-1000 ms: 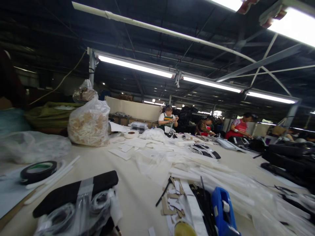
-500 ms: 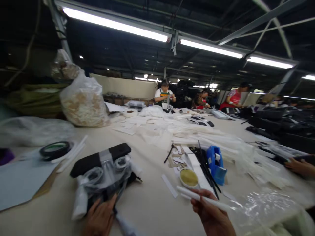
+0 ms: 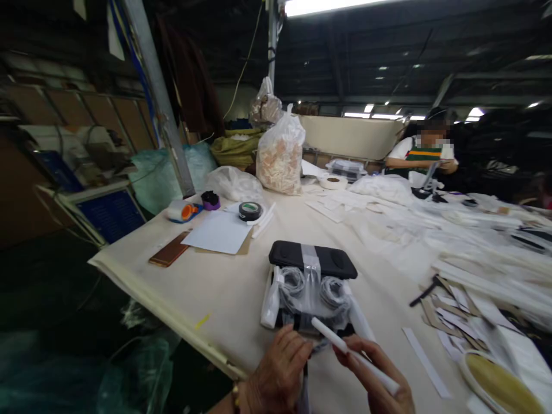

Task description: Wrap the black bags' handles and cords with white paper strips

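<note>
A black padded bag (image 3: 332, 261) lies on the table before me. Clear plastic is wrapped over its middle, with two coiled, film-covered bundles (image 3: 293, 282) and white wrapped parts at its sides. At its near edge, my left hand (image 3: 278, 368) has its fingers curled and closed on a dark strap (image 3: 305, 382) partly covered in plastic; the exact grip is partly hidden. My right hand (image 3: 379, 374) holds a thin white foam tube (image 3: 330, 332) between thumb and fingers. The tube's far tip is over the near edge of the bag.
Left on the table are a brown phone-like slab (image 3: 169, 249), a pale sheet (image 3: 219, 231), a black tape roll (image 3: 250, 211) and a tape dispenser (image 3: 183, 211). At right are a yellow round tin (image 3: 500, 382) and paper scraps. A co-worker (image 3: 425, 150) works across the table.
My view has swung left. My right hand has brought the white tube from beside the yellow tin over to the bag, close to my left hand, which stays at the bag's near edge.
</note>
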`<state>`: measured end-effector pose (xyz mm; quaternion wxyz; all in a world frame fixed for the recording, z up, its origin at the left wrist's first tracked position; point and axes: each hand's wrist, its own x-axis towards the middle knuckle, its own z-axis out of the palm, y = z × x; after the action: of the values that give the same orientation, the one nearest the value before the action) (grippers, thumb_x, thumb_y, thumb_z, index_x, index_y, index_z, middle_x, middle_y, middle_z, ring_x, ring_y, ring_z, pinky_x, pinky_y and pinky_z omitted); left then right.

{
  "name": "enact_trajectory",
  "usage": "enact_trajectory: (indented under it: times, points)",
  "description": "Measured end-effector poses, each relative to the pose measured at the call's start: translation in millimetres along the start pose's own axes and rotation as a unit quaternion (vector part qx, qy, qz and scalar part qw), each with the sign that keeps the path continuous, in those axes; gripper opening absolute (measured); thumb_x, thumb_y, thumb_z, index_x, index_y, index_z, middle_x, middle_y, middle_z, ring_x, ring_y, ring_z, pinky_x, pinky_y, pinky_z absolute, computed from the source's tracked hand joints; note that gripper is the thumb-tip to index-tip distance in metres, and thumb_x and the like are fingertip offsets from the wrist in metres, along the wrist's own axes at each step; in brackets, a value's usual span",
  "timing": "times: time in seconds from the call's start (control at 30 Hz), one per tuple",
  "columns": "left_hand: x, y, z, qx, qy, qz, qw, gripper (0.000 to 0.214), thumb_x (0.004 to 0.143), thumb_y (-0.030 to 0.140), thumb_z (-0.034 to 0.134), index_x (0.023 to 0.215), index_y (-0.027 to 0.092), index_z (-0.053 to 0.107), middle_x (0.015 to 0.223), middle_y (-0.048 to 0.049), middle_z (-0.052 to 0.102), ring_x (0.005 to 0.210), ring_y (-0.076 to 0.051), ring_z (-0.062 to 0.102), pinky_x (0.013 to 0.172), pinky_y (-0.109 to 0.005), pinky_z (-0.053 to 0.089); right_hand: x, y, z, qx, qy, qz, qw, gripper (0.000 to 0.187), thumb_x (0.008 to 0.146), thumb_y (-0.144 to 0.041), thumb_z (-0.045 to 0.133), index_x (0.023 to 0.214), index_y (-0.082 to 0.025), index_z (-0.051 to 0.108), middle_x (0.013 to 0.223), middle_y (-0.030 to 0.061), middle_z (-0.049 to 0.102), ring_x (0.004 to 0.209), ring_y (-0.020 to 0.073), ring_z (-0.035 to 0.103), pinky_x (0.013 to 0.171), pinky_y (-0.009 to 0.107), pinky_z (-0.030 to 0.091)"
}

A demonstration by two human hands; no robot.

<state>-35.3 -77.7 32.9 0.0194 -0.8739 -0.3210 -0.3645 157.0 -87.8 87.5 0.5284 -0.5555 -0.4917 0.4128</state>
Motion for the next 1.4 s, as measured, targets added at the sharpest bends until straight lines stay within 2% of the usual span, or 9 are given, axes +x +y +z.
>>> enact_trajectory:
  times: [0.13, 0.27, 0.53, 0.6, 0.73, 0.9, 1.03, 1.2, 1.4]
  points:
    - [-10.2, 1.7, -11.3, -0.009, 0.033, -0.086, 0.996, 0.045, 0.081, 0.007, 0.036, 0.126, 0.007, 0.04, 0.11, -0.0173, 0.056, 0.109, -0.023, 0.051, 0.093, -0.041, 0.046, 8.4, 16.5, 14.1, -0.092, -0.065, -0.083, 0.99, 0.023, 0.071, -0.042, 0.066, 0.079, -0.021, 0.07, 0.082, 0.0051, 0.07, 0.079, 0.023, 0.065, 0.072, 0.026, 0.054]
    - [-16.3, 2.5, -10.7, -0.001, 0.047, -0.161, 0.986, 0.041, 0.085, 0.008, 0.037, 0.126, 0.009, 0.041, 0.11, -0.0154, 0.057, 0.107, -0.021, 0.053, 0.092, -0.037, 0.048, 12.0, 29.3, 24.6, -0.138, -0.068, -0.215, 0.964, 0.014, 0.078, -0.028, 0.062, 0.088, -0.023, 0.069, 0.091, 0.0063, 0.069, 0.084, 0.0224, 0.067, 0.072, 0.027, 0.056]
    - [-1.9, 0.7, -7.9, 0.026, -0.007, -0.087, 0.996, 0.043, 0.086, 0.011, 0.03, 0.127, 0.005, 0.041, 0.114, -0.0164, 0.058, 0.11, -0.022, 0.051, 0.092, -0.037, 0.048, 8.8, 57.2, 23.0, -0.278, -0.106, -0.409, 0.863, 0.038, 0.077, -0.01, 0.057, 0.113, -0.021, 0.061, 0.1, 0.0122, 0.068, 0.092, 0.0241, 0.066, 0.075, 0.032, 0.058]
    - [2.1, -0.2, -8.5, 0.032, -0.033, -0.066, 0.997, 0.041, 0.088, 0.014, 0.029, 0.125, 0.004, 0.043, 0.114, -0.0163, 0.058, 0.109, -0.023, 0.052, 0.091, -0.037, 0.048, 9.2, 60.7, 21.3, -0.282, -0.112, -0.414, 0.858, 0.04, 0.077, -0.009, 0.058, 0.114, -0.021, 0.061, 0.101, 0.0119, 0.068, 0.093, 0.024, 0.065, 0.077, 0.032, 0.057]
    - [7.2, -0.2, -10.6, 0.043, -0.041, -0.042, 0.997, 0.042, 0.09, 0.017, 0.028, 0.127, 0.002, 0.041, 0.119, -0.0163, 0.056, 0.111, -0.025, 0.049, 0.091, -0.037, 0.045, 11.8, 55.0, 22.6, -0.243, -0.144, -0.373, 0.884, 0.037, 0.079, -0.008, 0.055, 0.114, -0.022, 0.059, 0.104, 0.0097, 0.067, 0.096, 0.0208, 0.065, 0.08, 0.028, 0.056]
    - [15.9, -2.5, -9.1, 0.022, -0.07, -0.064, 0.995, 0.04, 0.09, 0.019, 0.031, 0.126, 0.005, 0.04, 0.115, -0.013, 0.059, 0.106, -0.024, 0.052, 0.085, -0.039, 0.041, 17.7, 40.2, 31.1, -0.213, -0.152, -0.392, 0.882, 0.035, 0.079, -0.009, 0.053, 0.11, -0.023, 0.061, 0.098, 0.0061, 0.07, 0.092, 0.019, 0.067, 0.078, 0.025, 0.056]
    - [22.2, -11.0, -4.2, 0.025, -0.113, -0.071, 0.991, 0.036, 0.091, 0.019, 0.034, 0.124, 0.007, 0.04, 0.101, -0.0098, 0.061, 0.094, -0.023, 0.054, 0.075, -0.04, 0.038, 23.2, 31.7, 31.7, -0.234, -0.145, -0.352, 0.895, 0.023, 0.083, -0.015, 0.052, 0.101, -0.022, 0.063, 0.089, 0.0043, 0.071, 0.08, 0.0177, 0.068, 0.07, 0.025, 0.056]
    - [24.8, -16.3, -5.2, 0.024, -0.156, -0.072, 0.985, 0.022, 0.09, 0.018, 0.038, 0.109, 0.015, 0.05, 0.087, -0.0025, 0.058, 0.085, -0.02, 0.05, 0.069, -0.037, 0.032, 32.2, 27.0, 16.2, -0.298, -0.143, -0.344, 0.879, 0.007, 0.083, -0.027, 0.059, 0.087, -0.025, 0.064, 0.082, 0.0019, 0.069, 0.075, 0.019, 0.065, 0.067, 0.03, 0.053]
    - [23.4, -15.0, -3.9, 0.036, -0.155, -0.083, 0.984, 0.023, 0.091, 0.016, 0.037, 0.111, 0.014, 0.049, 0.088, -0.0046, 0.056, 0.088, -0.021, 0.047, 0.071, -0.038, 0.031, 42.0, 32.3, 4.0, -0.347, -0.134, -0.419, 0.828, 0.025, 0.092, -0.021, 0.04, 0.094, -0.02, 0.065, 0.088, 0.0061, 0.069, 0.08, 0.0171, 0.063, 0.07, 0.028, 0.053]
